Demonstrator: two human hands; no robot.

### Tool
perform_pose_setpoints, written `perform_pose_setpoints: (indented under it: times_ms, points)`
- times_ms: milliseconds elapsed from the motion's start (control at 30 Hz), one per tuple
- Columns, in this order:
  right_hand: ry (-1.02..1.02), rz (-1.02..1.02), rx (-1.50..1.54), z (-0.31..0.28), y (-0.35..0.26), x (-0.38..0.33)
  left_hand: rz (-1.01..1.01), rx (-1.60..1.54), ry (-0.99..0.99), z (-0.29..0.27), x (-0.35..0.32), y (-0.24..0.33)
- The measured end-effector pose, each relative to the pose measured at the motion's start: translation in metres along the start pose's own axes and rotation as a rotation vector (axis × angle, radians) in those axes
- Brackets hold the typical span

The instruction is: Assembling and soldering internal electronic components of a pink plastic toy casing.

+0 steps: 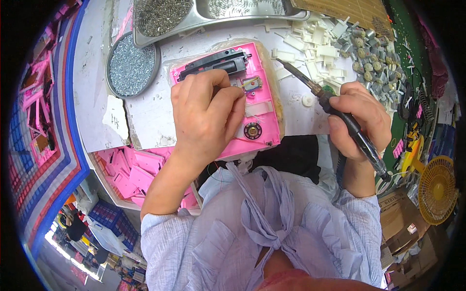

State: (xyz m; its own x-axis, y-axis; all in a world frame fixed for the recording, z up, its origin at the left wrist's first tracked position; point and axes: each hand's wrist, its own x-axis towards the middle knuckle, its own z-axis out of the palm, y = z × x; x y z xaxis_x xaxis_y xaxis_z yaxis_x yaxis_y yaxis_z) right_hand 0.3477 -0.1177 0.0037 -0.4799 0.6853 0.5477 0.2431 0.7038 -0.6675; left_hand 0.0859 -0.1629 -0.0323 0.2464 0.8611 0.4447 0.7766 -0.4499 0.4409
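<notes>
My right hand (pixel 361 119) is wrapped round a soldering iron (pixel 347 116) with a black handle. Its dark, narrow tip points up and left, apart from the pink plastic casing (pixel 268 58). Over that casing my left hand (pixel 206 109) is closed, thumb and fingers pinched together; whatever they hold is hidden. Close to those fingertips sits a small metal motor (pixel 251 84) in the casing. Above the hand lies a black mechanism (pixel 218 64), and a round speaker (pixel 253 130) is set lower down. A white strip (pixel 258 108) lies between motor and speaker.
A round dish of small silvery screws (pixel 132 65) stands at left, below a metal tray (pixel 194 22) of small parts. White plastic pieces (pixel 315 53) and many small motors (pixel 371 63) are heaped at right. Pink parts (pixel 138 169) fill a box lower left. A yellow fan (pixel 438 189) stands far right.
</notes>
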Motion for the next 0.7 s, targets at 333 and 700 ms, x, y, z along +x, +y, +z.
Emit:
perform_pose_setpoints:
  times_ms: [333,700]
  points:
    - [0.038,0.099,0.025,-0.009,-0.004,-0.024,0.206,-0.041,-0.27,-0.01,-0.003,0.01]
    - [-0.044,0.468,0.284,0.077,-0.01,-0.01,-0.647,-0.569,-0.271,-0.018,-0.006,0.018]
